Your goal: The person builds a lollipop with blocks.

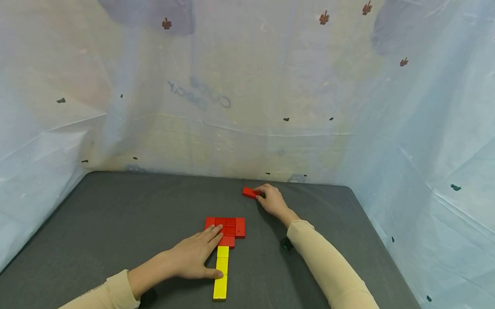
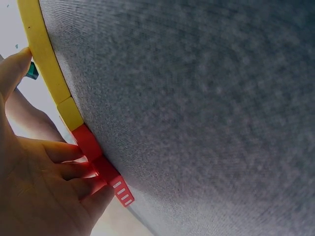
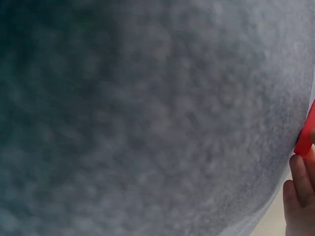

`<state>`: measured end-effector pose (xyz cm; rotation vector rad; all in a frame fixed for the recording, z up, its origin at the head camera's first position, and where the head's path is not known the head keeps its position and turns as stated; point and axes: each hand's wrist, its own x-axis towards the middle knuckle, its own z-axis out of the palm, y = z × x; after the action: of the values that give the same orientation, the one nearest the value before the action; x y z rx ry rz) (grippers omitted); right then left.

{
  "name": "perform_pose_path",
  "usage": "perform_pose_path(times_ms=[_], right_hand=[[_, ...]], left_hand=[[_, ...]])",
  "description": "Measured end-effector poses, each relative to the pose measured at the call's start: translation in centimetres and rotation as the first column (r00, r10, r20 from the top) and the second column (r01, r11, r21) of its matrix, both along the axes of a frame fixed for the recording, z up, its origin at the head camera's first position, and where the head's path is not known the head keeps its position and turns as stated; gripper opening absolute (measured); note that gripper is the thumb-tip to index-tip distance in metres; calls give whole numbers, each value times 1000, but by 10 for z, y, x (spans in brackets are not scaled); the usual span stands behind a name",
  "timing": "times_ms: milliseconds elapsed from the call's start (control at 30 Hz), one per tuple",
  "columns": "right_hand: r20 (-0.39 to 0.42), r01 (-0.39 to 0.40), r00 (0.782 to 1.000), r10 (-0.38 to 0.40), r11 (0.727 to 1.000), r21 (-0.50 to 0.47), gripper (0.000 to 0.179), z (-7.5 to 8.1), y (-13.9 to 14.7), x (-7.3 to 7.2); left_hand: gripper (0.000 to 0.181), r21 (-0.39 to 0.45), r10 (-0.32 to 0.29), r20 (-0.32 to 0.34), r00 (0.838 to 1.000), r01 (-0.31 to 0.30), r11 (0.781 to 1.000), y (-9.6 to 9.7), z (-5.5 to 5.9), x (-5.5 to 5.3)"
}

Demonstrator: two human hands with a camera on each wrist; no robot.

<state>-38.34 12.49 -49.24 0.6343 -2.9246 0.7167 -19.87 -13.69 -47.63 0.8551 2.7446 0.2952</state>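
Flat red blocks [image 1: 240,226] lie side by side in a cluster on the dark table. A strip of yellow blocks [image 1: 221,288] runs from the cluster toward the person. My left hand [image 1: 194,256] is spread over both, its straight fingers on the red pieces and its thumb touching the yellow strip. The left wrist view has the fingertips against the side-lit red blocks [image 2: 87,142]. Farther back and to the right, my right hand [image 1: 273,201] pinches a separate red block [image 1: 248,192] at its right end. Only a sliver of this block [image 3: 306,130] shows in the right wrist view.
The grey-black table [image 1: 109,225] has rounded far corners. Behind it and on both sides hangs a pale translucent sheet [image 1: 244,81] with small leaf marks. A dark wrist device [image 1: 286,243] sits below the right sleeve.
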Motion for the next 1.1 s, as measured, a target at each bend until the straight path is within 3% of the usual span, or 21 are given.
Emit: perform_pose_path(times_ms=[400, 833, 1100], right_hand=[[-9, -30, 1000, 30, 999, -38, 28, 8, 1, 9], [-72, -152, 987, 145, 983, -104, 29, 22, -10, 29], [-70, -234, 971, 227, 967, -105, 29, 24, -24, 42]], left_hand=[[104, -14, 1, -2, 1000, -1, 1000, 0, 2, 0], [105, -23, 11, 0, 1000, -11, 1000, 1, 1, -1], [106, -26, 15, 10, 1000, -15, 1000, 2, 2, -1]])
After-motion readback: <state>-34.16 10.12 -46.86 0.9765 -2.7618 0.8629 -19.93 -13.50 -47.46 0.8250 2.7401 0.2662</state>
